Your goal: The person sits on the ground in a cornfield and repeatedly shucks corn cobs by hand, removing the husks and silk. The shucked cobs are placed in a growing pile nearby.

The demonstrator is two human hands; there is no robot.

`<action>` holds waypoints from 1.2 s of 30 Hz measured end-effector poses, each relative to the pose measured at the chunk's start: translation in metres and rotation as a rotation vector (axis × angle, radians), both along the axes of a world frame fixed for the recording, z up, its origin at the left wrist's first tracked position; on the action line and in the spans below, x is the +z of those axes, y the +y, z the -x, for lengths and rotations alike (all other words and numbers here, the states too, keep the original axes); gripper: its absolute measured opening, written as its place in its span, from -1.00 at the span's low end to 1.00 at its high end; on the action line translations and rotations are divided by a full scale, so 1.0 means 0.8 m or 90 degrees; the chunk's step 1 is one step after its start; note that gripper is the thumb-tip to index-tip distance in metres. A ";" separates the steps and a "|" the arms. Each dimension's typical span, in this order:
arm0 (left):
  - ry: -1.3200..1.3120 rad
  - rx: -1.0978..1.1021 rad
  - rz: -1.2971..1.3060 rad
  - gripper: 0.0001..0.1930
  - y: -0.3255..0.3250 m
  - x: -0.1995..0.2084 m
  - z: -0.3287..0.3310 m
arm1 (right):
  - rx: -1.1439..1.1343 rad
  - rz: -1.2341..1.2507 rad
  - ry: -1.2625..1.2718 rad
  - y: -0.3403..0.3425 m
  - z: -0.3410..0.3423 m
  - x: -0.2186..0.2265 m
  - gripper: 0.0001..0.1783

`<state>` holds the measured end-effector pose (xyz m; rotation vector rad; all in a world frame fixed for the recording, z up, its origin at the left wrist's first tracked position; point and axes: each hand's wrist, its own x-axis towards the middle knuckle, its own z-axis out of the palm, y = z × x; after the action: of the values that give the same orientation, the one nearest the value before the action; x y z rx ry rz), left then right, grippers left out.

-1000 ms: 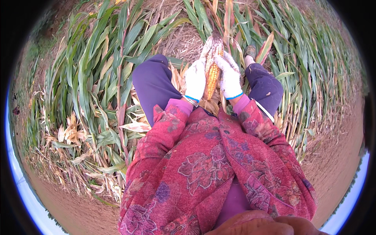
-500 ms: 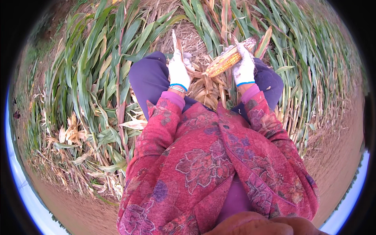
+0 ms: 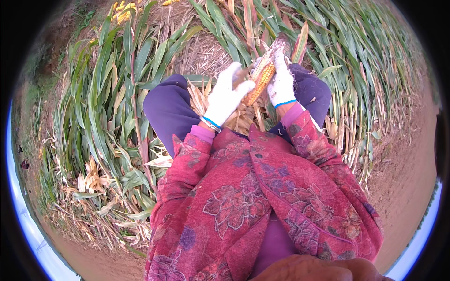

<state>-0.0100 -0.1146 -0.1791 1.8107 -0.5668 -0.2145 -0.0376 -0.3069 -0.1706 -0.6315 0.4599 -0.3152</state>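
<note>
My right hand [image 3: 280,79], in a white glove with a blue cuff edge, is closed around an ear of corn [image 3: 261,82]. The ear tilts up and to the right; its yellow kernels are bare along much of its length and its upper tip is dark. My left hand [image 3: 226,96], gloved the same way, is beside the ear's lower left side. Its thumb is at the kernels and its fingers are spread apart from the thumb. A brown blur between them looks like husk, but I cannot make it out well.
Dry husks [image 3: 241,119] lie between my knees. Green corn stalks [image 3: 105,89] are spread on the left, and more stalks [image 3: 358,89] on the right. Yellow ears [image 3: 123,12] lie at the far left. Bare brown soil [image 3: 403,154] shows at the right.
My left hand has moved right to the ear, away from where it held a strip of husk. The ear now stands more steeply in my right hand.
</note>
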 end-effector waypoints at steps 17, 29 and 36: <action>0.039 -0.016 0.026 -0.04 -0.015 -0.019 0.029 | -0.073 0.253 0.001 0.026 -0.020 0.005 -0.66; 0.083 -0.058 0.085 -0.10 -0.002 -0.024 0.023 | 0.171 0.197 -0.019 -0.018 -0.033 0.051 -0.62; -0.004 -0.036 -0.020 -0.05 0.002 0.000 0.016 | 0.183 0.003 -0.092 -0.030 -0.030 0.044 -0.65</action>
<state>-0.0229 -0.1130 -0.1789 1.8275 -0.6235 -0.2570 -0.0135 -0.3306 -0.1354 -0.6655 0.2254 -0.0876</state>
